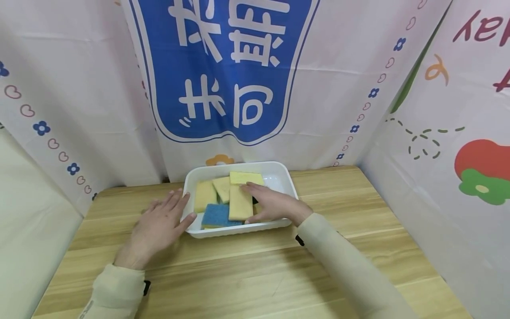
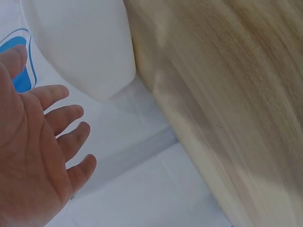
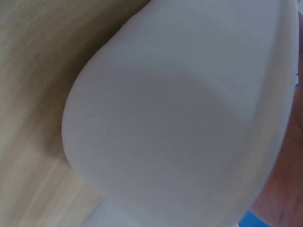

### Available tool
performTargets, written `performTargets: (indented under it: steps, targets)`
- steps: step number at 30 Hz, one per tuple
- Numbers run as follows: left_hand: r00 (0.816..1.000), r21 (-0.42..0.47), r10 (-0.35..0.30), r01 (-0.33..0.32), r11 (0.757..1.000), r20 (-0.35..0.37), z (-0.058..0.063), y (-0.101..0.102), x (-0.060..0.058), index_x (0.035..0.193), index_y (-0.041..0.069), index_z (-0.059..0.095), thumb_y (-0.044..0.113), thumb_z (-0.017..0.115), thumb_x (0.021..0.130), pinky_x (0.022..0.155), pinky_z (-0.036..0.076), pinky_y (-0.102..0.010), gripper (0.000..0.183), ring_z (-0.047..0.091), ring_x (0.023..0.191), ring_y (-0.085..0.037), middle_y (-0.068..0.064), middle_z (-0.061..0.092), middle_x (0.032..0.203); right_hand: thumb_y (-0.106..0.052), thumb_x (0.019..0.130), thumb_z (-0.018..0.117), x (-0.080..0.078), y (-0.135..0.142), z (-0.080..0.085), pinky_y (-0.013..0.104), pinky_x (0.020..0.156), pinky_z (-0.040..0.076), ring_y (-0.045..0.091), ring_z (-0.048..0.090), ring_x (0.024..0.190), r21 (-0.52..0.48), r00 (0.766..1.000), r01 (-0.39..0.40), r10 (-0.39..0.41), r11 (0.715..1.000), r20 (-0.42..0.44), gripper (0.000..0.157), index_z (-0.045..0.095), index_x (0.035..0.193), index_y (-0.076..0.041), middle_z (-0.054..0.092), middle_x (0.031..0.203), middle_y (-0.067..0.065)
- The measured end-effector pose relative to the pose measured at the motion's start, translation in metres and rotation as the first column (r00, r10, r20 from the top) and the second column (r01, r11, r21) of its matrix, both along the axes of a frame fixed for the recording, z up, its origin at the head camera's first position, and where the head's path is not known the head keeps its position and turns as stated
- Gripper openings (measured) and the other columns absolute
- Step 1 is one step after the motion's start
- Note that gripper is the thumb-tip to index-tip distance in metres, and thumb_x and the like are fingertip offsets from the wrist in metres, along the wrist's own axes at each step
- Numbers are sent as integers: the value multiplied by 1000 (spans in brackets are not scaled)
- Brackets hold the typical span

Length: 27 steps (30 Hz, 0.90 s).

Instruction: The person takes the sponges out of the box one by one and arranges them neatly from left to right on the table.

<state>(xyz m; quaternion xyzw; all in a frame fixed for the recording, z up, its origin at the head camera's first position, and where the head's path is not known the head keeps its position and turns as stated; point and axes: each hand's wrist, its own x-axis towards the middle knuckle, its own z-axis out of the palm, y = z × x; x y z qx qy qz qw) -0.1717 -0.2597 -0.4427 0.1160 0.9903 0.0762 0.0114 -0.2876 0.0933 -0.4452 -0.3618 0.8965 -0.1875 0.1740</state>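
A white plastic tray (image 1: 239, 229) holds several sponges at the back of the table. A pale yellow sponge (image 1: 241, 204) lies on top, overlapping a blue-faced sponge (image 1: 217, 214). Behind it is a brighter yellow sponge (image 1: 246, 178); two more yellow ones (image 1: 205, 196) lie to the left. My right hand (image 1: 275, 204) reaches over the tray's right front rim, fingertips at the top sponge's far end and thumb near its front end. Whether they touch it is unclear. My left hand (image 1: 161, 223) is spread beside the tray's left end, holding nothing.
The wooden table (image 1: 239, 274) extends in front of the tray. A printed white cloth (image 1: 330, 110) hangs just behind the tray, and another (image 1: 430, 186) stands along the right side. A dark piece (image 1: 255, 200) shows beneath the right hand.
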Motion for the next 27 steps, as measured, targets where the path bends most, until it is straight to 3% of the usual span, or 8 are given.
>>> performTargets:
  steps: [9, 14, 18, 20, 27]
  targets:
    - [1000, -14, -31, 31, 999, 7, -4, 7, -1, 183, 8, 39, 63, 44, 124, 144, 27, -80, 82, 32, 178, -53, -25, 31, 192, -53, 101, 92, 0, -2, -2, 53, 150, 33, 35, 27, 184, 5, 1000, 19, -19, 1000, -4, 114, 27, 188, -17, 24, 197, 15]
    - [999, -9, -35, 36, 999, 14, -4, 11, -1, 183, 8, 39, 62, 46, 123, 145, 26, -79, 81, 31, 179, -53, -24, 31, 192, -59, 107, 83, -6, 17, 8, 58, 151, 28, 39, 27, 184, -95, 992, 119, -122, 988, -28, 107, 27, 188, -18, 20, 198, 14]
    - [999, -10, -46, 46, 999, 0, -3, 11, 1, 182, 7, 41, 60, 49, 123, 144, 28, -78, 80, 32, 178, -53, -25, 33, 192, -48, 116, 73, -16, 42, 11, 62, 150, 27, 44, 31, 181, -166, 954, 257, -277, 952, -117, 91, 31, 186, -7, 28, 195, 20]
    - [999, -16, -51, 51, 999, -6, -2, 11, 2, 181, 7, 42, 59, 51, 123, 144, 29, -78, 79, 34, 178, -53, -25, 34, 191, -41, 118, 71, -21, 52, 7, 64, 150, 27, 46, 31, 181, -168, 930, 327, -348, 930, -118, 86, 32, 184, -3, 28, 194, 24]
    - [995, -14, -89, 88, 996, -38, -1, 15, 4, 180, 7, 46, 54, 57, 122, 142, 34, -78, 75, 38, 176, -52, -24, 37, 190, -26, 122, 60, -29, 70, -16, 67, 150, 23, 53, 26, 181, -210, 885, 462, -463, 862, 48, 77, 25, 184, 2, 23, 192, 32]
